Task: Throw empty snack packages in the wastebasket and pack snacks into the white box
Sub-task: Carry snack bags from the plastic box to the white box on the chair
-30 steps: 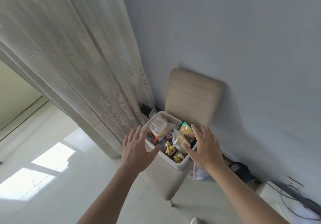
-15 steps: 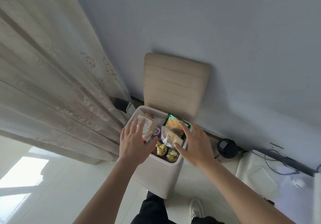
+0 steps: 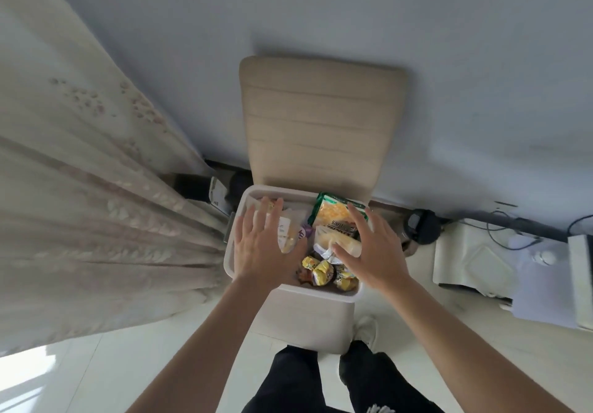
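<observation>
Head view: both hands now over white box.

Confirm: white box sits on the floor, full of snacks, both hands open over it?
Not on the floor. The head view shows the white box on a beige chair. Otherwise right: snacks fill it, left hand and right hand open over it.

A beige chair is standing against the far wall, its seat carrying the white box of snacks.
</observation>
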Motion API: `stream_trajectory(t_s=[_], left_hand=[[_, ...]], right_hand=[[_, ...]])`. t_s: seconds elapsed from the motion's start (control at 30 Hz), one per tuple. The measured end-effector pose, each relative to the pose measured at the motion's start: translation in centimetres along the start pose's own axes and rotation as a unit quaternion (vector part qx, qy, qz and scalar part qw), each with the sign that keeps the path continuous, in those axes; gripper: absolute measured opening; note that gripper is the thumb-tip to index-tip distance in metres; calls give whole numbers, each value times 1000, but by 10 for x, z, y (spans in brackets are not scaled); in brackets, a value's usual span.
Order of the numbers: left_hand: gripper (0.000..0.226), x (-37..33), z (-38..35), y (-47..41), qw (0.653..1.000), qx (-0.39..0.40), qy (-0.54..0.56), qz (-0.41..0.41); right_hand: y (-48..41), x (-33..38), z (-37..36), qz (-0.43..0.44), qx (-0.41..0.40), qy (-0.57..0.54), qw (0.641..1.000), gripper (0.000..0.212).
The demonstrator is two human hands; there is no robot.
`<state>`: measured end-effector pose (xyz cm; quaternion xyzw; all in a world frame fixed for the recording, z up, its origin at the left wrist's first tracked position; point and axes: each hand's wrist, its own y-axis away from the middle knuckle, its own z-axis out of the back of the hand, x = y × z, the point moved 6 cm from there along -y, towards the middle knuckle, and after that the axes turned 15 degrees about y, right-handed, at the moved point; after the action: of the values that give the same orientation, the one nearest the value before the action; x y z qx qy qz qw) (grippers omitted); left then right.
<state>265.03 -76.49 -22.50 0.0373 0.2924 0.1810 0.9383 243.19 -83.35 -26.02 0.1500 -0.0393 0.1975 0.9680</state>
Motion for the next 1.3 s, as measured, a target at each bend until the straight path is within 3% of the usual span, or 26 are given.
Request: stream_trajectory(t_s=[0.13, 0.4, 0.57, 0.93, 1.3], left_hand=[[89, 22, -23, -28, 999, 30, -6, 25], [89, 78, -69, -39, 999, 1, -30, 45], [102, 107, -95, -42, 997, 2, -40, 69], [108, 123, -130, -56, 997, -27, -38, 68], [109, 126, -141, -65, 996, -29, -24, 83]], right_hand=[[-14, 1, -17, -26, -5, -13, 1000, 89], [-28, 7, -88, -62, 31, -3, 998, 93], [-27, 4, -122, -84, 44, 19, 995, 96], [-40, 14, -137, -71, -9, 91, 993, 87], [-47, 16, -153, -87, -35, 40, 995, 86]])
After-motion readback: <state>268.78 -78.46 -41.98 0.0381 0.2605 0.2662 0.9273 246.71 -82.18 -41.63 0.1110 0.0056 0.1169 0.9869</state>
